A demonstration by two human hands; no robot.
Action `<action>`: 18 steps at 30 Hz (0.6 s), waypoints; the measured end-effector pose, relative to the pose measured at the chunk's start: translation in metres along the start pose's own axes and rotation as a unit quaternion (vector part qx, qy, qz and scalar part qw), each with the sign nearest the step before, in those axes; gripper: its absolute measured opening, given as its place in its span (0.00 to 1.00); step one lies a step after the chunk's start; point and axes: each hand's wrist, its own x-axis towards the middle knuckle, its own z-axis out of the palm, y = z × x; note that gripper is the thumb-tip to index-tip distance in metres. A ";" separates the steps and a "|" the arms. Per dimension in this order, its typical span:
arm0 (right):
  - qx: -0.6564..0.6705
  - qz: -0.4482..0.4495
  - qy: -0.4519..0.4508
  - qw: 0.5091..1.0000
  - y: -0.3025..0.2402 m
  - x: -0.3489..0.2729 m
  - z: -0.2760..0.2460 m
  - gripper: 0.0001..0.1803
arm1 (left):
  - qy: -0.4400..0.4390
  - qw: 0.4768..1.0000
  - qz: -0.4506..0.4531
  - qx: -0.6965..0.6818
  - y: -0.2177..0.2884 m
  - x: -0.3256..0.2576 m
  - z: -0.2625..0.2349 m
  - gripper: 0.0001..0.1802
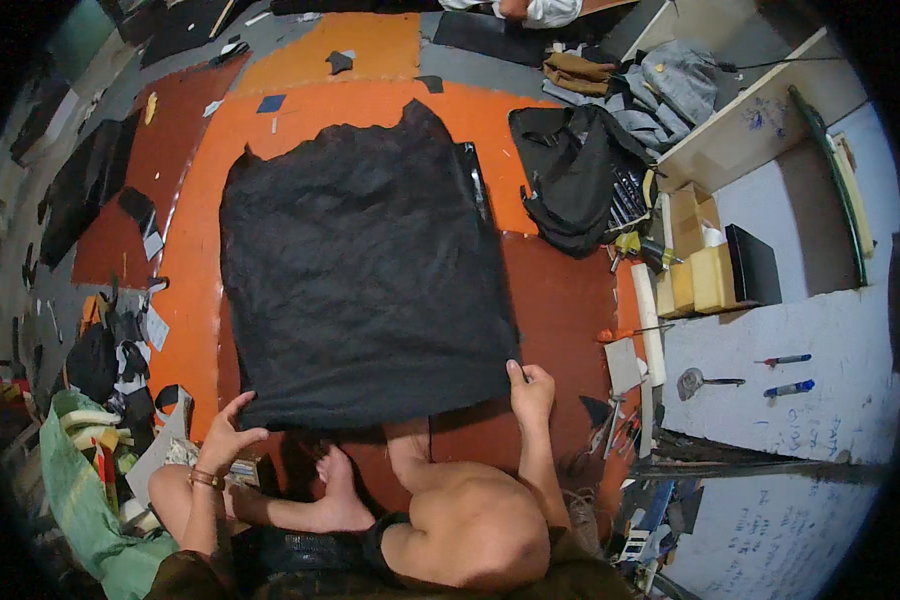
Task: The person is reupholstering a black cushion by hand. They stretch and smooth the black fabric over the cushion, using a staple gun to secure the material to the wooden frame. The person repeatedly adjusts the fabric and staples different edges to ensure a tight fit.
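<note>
A large black leather-like sheet [360, 260] lies spread in front of me, with a ragged far edge and a fairly straight near edge. My left hand [228, 436] is at its near left corner, fingertips touching the edge and thumb spread apart. At the near right corner, my right hand [533, 392] pinches the sheet's edge, its thumb on top. Part of a shiny dark item [477, 185] shows from under the sheet's far right side. My bare legs are folded just below the near edge.
Orange and brown floor covering [560, 310] surrounds the sheet. A black bag [580, 180], a yellow-green power tool [645, 248] and an orange-handled screwdriver [630, 334] lie to the right, near a white board with markers [790, 388]. A green sack [90, 500] of scraps stands at the near left.
</note>
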 end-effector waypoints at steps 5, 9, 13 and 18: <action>-0.001 0.005 -0.018 1.000 -0.002 -0.011 -0.003 0.17 | 0.069 0.978 -0.116 -0.158 -0.075 0.007 -0.023 0.14; -0.061 -0.009 -0.060 0.996 0.018 -0.005 -0.010 0.15 | 0.117 0.975 -0.109 -0.157 -0.076 0.007 -0.009 0.11; -0.125 -0.030 -0.092 0.987 0.042 -0.003 -0.021 0.17 | 0.111 0.987 -0.099 -0.059 -0.105 0.004 -0.007 0.14; -0.110 0.031 -0.134 0.984 0.030 -0.008 -0.029 0.19 | 0.107 0.989 -0.102 0.029 -0.118 -0.007 -0.002 0.20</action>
